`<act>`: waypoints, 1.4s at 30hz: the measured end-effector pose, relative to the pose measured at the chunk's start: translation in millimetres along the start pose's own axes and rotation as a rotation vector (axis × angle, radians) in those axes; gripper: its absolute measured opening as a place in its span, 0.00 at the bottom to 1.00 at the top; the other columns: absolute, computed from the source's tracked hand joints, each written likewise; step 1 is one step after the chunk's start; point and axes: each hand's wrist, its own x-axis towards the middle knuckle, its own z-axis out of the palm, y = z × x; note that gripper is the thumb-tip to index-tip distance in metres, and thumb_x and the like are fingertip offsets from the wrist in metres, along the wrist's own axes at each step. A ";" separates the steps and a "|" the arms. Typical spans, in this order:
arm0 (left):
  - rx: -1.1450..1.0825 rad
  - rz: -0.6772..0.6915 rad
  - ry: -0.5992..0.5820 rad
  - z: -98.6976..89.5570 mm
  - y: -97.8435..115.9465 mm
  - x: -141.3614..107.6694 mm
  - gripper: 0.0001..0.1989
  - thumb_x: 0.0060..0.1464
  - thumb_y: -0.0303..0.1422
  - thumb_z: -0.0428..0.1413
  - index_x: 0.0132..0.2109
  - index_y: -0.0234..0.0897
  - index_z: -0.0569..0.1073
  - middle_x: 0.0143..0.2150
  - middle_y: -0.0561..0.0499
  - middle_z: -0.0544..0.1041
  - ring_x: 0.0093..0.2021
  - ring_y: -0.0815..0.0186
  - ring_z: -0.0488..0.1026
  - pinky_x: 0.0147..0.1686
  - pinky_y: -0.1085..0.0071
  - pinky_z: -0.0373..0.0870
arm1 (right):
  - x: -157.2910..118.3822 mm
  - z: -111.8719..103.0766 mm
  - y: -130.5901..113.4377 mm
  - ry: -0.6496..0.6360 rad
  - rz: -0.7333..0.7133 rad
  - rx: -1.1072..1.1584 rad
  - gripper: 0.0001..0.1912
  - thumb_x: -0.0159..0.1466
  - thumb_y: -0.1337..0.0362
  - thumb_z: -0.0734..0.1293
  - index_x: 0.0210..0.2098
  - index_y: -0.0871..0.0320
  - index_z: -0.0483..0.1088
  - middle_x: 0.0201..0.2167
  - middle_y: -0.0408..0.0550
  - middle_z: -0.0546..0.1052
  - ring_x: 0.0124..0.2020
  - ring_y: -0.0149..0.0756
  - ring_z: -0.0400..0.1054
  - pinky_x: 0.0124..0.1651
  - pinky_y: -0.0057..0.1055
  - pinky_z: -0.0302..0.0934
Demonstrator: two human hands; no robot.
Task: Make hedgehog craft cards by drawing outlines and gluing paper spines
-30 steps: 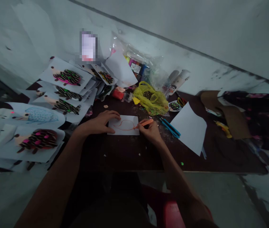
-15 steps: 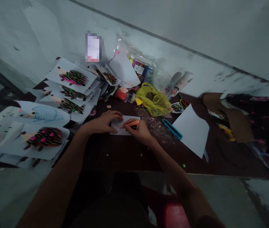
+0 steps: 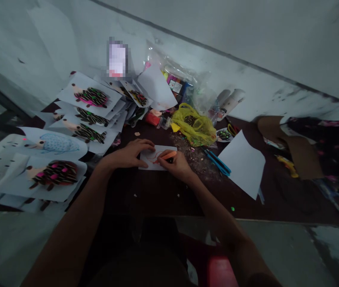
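From the head view, the left hand (image 3: 126,155) lies open, pressing a white paper card (image 3: 149,164) onto the dark counter (image 3: 145,191). The right hand (image 3: 175,164) closes around an orange marker (image 3: 167,157), its tip on the card. Blue scissors (image 3: 218,163) lie just right of that hand.

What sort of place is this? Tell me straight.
Probably a handicraft workspace: paper hedgehog crafts piled up, blue-handled scissors on a dark table, and an orange marker in the right hand.

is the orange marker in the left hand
No, the orange marker is gripped in the right hand, while the left hand rests on the white paper.
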 end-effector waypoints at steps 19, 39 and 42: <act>0.016 -0.008 0.002 0.8 -0.3 0.4 0.27 0.50 0.37 0.60 0.57 0.39 0.71 0.65 0.44 0.66 0.65 0.50 0.61 0.65 0.54 0.55 | 7.5 5.8 -9.2 -0.013 -0.022 -0.064 0.10 0.64 0.61 0.67 0.31 0.58 0.78 0.30 0.46 0.81 0.29 0.32 0.72 0.33 0.26 0.61; 0.008 -0.010 0.007 0.4 -0.2 0.6 0.26 0.48 0.36 0.61 0.56 0.40 0.71 0.65 0.43 0.66 0.65 0.49 0.61 0.65 0.53 0.56 | 17.5 6.9 -5.9 -0.084 -0.025 -0.071 0.09 0.63 0.62 0.68 0.30 0.58 0.78 0.32 0.47 0.81 0.32 0.33 0.73 0.34 0.27 0.63; 0.018 -0.010 0.005 0.8 -1.5 0.6 0.27 0.49 0.37 0.61 0.57 0.41 0.71 0.65 0.44 0.66 0.65 0.49 0.61 0.65 0.53 0.56 | 18.6 7.3 -6.6 -0.075 -0.055 -0.084 0.09 0.63 0.62 0.68 0.30 0.58 0.78 0.32 0.47 0.81 0.31 0.34 0.73 0.35 0.27 0.63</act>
